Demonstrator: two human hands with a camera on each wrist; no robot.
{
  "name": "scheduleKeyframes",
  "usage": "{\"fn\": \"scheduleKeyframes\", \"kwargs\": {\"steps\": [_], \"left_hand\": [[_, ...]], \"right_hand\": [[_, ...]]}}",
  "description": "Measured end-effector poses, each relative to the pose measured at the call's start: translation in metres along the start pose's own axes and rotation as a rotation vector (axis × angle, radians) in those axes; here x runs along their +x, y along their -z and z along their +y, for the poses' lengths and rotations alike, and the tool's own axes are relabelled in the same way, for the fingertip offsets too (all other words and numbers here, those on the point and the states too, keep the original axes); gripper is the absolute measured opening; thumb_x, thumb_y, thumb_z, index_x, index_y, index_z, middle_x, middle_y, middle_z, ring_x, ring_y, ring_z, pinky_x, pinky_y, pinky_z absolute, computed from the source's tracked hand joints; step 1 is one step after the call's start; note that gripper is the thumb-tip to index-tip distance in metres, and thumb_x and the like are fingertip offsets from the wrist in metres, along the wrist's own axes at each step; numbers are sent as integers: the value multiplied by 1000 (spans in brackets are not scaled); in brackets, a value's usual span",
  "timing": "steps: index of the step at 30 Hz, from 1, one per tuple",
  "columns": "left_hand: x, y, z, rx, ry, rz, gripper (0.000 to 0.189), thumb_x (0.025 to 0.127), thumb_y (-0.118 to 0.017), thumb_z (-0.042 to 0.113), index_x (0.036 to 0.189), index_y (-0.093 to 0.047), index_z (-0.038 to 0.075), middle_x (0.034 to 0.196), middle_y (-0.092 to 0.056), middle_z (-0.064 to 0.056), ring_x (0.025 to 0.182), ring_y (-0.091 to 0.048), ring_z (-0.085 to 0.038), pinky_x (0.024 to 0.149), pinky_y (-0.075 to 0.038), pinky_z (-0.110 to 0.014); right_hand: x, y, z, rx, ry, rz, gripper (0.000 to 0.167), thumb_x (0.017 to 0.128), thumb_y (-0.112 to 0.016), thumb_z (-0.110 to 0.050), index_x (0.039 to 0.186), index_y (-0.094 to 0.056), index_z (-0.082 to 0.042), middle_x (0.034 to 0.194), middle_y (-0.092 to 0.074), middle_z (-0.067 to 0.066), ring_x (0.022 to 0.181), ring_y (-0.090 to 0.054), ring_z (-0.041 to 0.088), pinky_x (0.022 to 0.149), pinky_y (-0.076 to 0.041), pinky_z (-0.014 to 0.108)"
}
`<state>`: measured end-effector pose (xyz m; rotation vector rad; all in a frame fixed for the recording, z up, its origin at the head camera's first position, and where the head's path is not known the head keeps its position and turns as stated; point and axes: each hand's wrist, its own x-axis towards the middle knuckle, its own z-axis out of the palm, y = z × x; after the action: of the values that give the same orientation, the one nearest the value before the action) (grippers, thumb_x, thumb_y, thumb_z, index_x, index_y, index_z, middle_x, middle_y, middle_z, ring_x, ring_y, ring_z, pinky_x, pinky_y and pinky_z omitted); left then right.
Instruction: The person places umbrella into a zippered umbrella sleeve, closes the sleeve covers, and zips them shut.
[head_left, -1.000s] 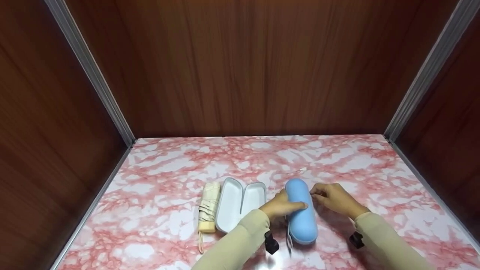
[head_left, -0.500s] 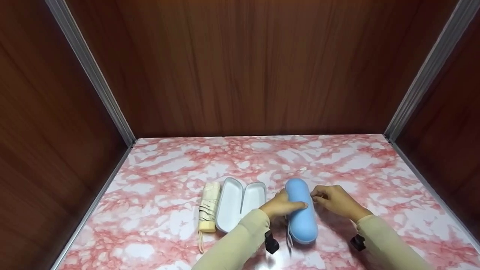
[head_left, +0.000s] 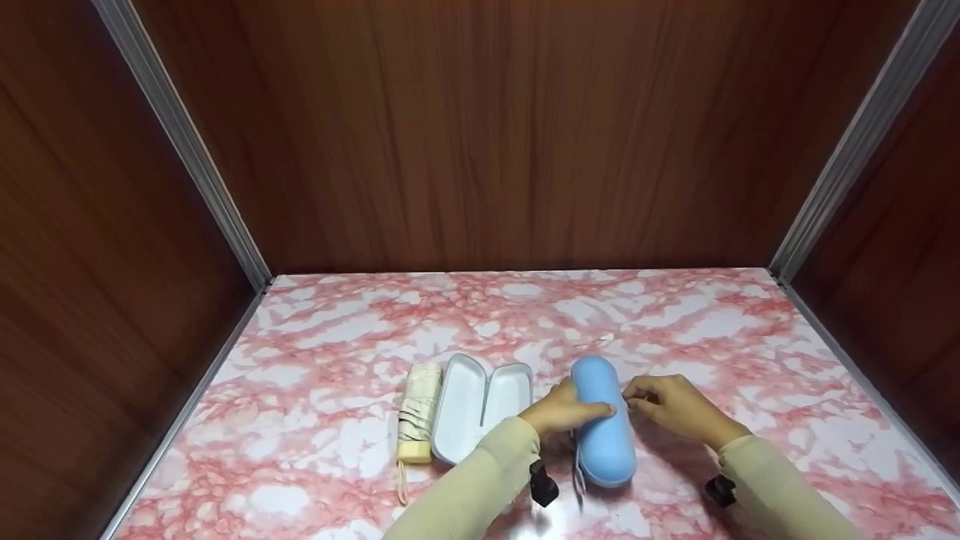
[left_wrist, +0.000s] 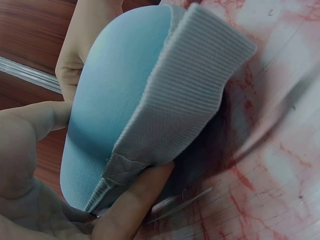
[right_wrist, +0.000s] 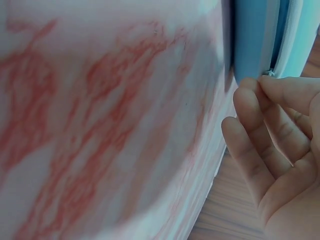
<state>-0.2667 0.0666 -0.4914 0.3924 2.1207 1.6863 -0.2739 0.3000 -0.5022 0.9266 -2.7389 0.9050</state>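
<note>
A rounded blue zip case (head_left: 601, 442) stands on the table in front of me. In the head view my left hand (head_left: 564, 411) grips it from the left, thumb over the top. The left wrist view shows its fingers under a grey ribbed fabric band (left_wrist: 175, 95) along the case's side. At the case's right edge, my right hand (head_left: 673, 403) pinches a small zipper pull (right_wrist: 270, 74) between thumb and index finger, the other fingers loosely curled. Above the pull in the right wrist view, the pale zip edges stand apart. The case's inside is hidden.
Left of the case lies an opened grey-white hard case (head_left: 456, 420), partly behind my left sleeve. Beside it is a folded cream umbrella (head_left: 418, 409) with a wrist loop. Wooden panels (head_left: 480, 135) enclose the marbled table (head_left: 322, 360) at the back and sides.
My right hand has slid slightly towards me along the right edge of the zip case. The left hand and the case have stayed in place.
</note>
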Motion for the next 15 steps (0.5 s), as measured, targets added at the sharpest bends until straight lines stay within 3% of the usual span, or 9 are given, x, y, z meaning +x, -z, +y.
{"fn": "scheduleKeyframes", "kwargs": {"steps": [15], "left_hand": [[1, -1, 0, 12, -10, -4, 59, 83, -73, 19, 134, -48, 2, 112, -59, -9, 99, -60, -24, 87, -52, -44]], "right_hand": [[-8, 1, -4, 73, -24, -20, 16, 91, -71, -2, 93, -73, -18, 84, -71, -3, 76, -64, 7, 69, -55, 27]]}}
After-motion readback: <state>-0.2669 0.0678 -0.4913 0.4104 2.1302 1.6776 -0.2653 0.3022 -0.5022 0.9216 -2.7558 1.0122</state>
